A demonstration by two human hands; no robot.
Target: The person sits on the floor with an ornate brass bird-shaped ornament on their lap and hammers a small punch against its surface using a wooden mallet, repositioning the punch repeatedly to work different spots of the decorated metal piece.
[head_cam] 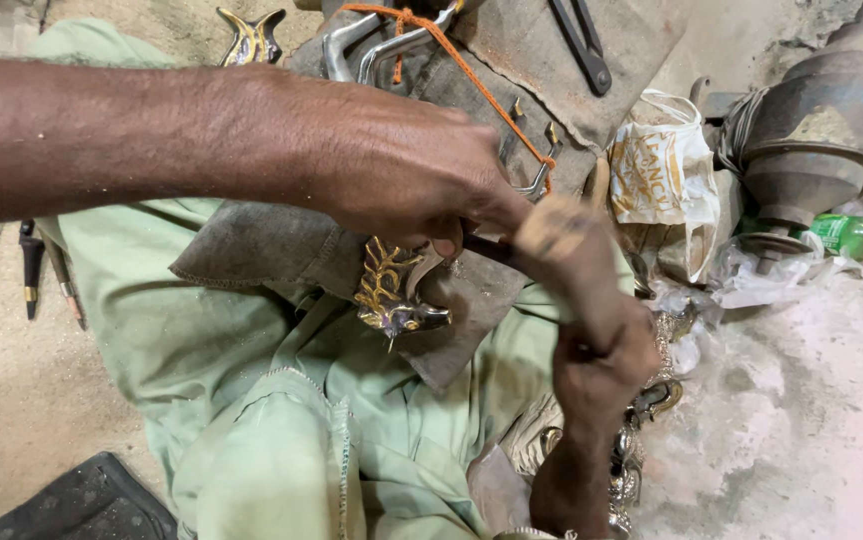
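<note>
Left hand (406,170): reaches in from the left edge of the view; fingers curled down and pinching the top of the brass ornament (391,290).
Right hand (601,355): comes up from the bottom edge; fist wrapped tight around the wooden handle (561,240) of a tool.
Tool: the handle is blurred; a dark shank (486,248) runs from it to just under the left hand's fingers. The tip is hidden.
Brass ornament: gold and silver cast piece with leaf-like relief; lies against the leather pad (271,245), its lower end pointing down past the pad's lower edge.
Leather pad: grey-brown, draped over the person's lap on pale green clothing (251,400).
Floor, far side: bent metal pieces (371,40) tied with an orange cord (471,75); dark tongs (581,45) on a cloth.
Floor, right side: crumpled white bag (661,180), grey metal vessel (821,120), green plastic bottle (856,237).
Floor, left edge: two thin hand tools (46,270).
Floor, beside the right wrist: more cast metal pieces (651,400), piled together.
</note>
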